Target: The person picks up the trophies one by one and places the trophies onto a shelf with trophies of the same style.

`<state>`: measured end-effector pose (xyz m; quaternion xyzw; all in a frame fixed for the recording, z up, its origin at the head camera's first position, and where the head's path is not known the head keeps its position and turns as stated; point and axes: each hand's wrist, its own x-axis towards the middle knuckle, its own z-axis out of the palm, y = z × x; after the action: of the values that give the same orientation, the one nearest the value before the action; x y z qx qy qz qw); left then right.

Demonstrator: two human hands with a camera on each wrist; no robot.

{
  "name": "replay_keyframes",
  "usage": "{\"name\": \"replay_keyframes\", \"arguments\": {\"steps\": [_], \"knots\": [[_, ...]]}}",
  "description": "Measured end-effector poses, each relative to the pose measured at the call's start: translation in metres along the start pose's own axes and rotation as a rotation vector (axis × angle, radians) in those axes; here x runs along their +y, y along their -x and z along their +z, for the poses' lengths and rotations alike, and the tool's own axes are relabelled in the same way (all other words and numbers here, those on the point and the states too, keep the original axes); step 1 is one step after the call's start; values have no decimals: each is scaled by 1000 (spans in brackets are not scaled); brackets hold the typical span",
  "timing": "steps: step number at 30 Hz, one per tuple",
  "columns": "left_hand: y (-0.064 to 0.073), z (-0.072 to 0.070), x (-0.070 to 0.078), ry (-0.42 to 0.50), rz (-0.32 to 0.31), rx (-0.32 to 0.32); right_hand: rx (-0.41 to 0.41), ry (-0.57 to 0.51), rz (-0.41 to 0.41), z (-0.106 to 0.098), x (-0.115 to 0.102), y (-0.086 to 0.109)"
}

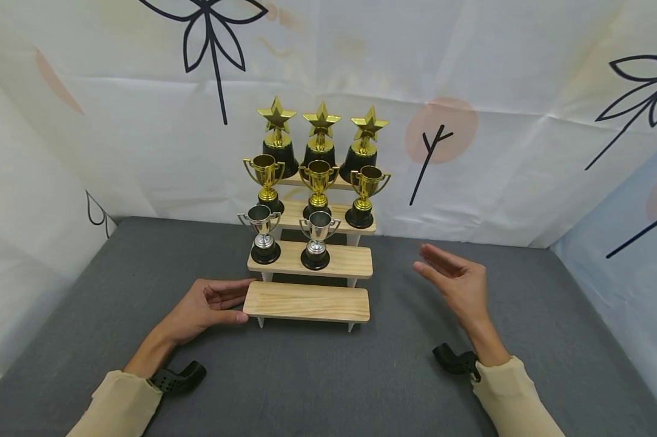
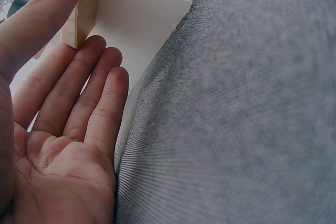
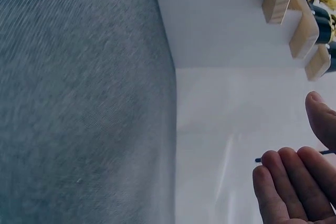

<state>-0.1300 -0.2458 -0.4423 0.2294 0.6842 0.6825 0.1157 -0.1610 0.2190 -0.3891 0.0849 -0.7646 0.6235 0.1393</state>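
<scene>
A stepped wooden display stand (image 1: 306, 302) stands on the grey table, its lowest board bare. My left hand (image 1: 210, 309) is at the left end of that board, fingers nearly straight; in the left wrist view its fingertips lie against or very close to the board's end (image 2: 86, 17). To the right of the stand, my right hand (image 1: 456, 282) is held apart from it with extended fingers and nothing in them. Two silver trophy cups (image 1: 317, 233) stand on the second board from the bottom. Gold trophy cups (image 1: 318, 182) line the board above, and gold star trophies (image 1: 321, 124) the top one.
Behind the stand hangs a white cloth (image 1: 355, 67) printed with leaves and peach shapes, also covering both sides. Grey fabric covers the table (image 1: 317, 382). A black wrist strap (image 1: 181, 377) is on the left wrist, another (image 1: 454, 359) on the right.
</scene>
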Motion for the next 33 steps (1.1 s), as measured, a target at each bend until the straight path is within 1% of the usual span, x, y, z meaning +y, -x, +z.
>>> {"name": "replay_keyframes", "arguments": {"steps": [8,14,23,29,33], "knots": [[-1,1,0,-1,-4,3,21,15,16,-11,17,0],[-1,0,-1,9,0,4,30,38,22,-13,27,-1],[-1,-2,0,9,-6,9,61,41,26,-15,38,-2],[3,-9,5,22,12,6,69,70,29,-16,44,-2],[8,-17,10,8,32,45,67,73,37,-17,46,-2]]}}
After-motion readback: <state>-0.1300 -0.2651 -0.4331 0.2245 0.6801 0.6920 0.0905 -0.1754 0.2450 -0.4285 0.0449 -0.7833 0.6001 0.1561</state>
